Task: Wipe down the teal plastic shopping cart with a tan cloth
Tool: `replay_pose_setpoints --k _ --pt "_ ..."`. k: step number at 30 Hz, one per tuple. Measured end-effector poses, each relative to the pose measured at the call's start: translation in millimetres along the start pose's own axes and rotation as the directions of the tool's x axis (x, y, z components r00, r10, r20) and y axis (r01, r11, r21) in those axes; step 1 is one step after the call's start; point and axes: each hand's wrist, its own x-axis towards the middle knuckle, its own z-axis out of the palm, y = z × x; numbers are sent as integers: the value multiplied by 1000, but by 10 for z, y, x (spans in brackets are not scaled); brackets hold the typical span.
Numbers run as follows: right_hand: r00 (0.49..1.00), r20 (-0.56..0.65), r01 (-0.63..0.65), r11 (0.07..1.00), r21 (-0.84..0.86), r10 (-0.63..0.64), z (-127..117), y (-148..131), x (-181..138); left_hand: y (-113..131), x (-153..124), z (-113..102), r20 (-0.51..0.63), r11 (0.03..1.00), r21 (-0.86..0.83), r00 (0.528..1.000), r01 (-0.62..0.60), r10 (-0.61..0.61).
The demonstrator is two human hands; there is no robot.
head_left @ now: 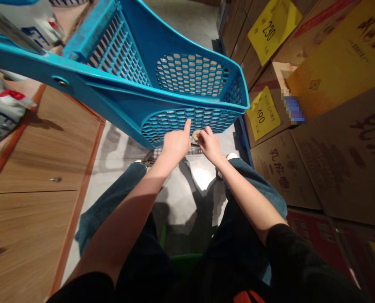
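Note:
A blue plastic shopping cart basket (162,71) with mesh walls tilts above my knees. My left hand (175,143) is under its lower edge with the forefinger raised against the mesh. My right hand (209,143) is close beside it, fingers curled around a small pale round thing (196,134) at the basket's underside. Whether the hand grips it firmly is hard to tell. My legs in blue jeans are below.
Stacked cardboard boxes (332,139) with yellow price tags (263,113) line the right side. A wooden cabinet (33,168) stands on the left, with white bags (1,113) on top. Pale floor tiles (203,176) lie between.

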Motion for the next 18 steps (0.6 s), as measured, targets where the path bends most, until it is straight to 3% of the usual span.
replay_pose_setpoints --k 6,8,14,18 --pt "980 -167 111 994 -12 -112 -178 -68 109 22 -14 61 -143 998 -50 989 -36 29" --pt "981 -160 101 994 -35 -105 -157 -54 109 23 -25 83 -190 998 -47 981 -53 43" --pt "999 35 0 997 -81 2 25 -70 0 39 -49 68 -220 998 -53 975 -44 31" --pt "992 -102 70 997 -30 -72 -157 -127 87 64 -60 55 -225 998 -50 974 -41 29"
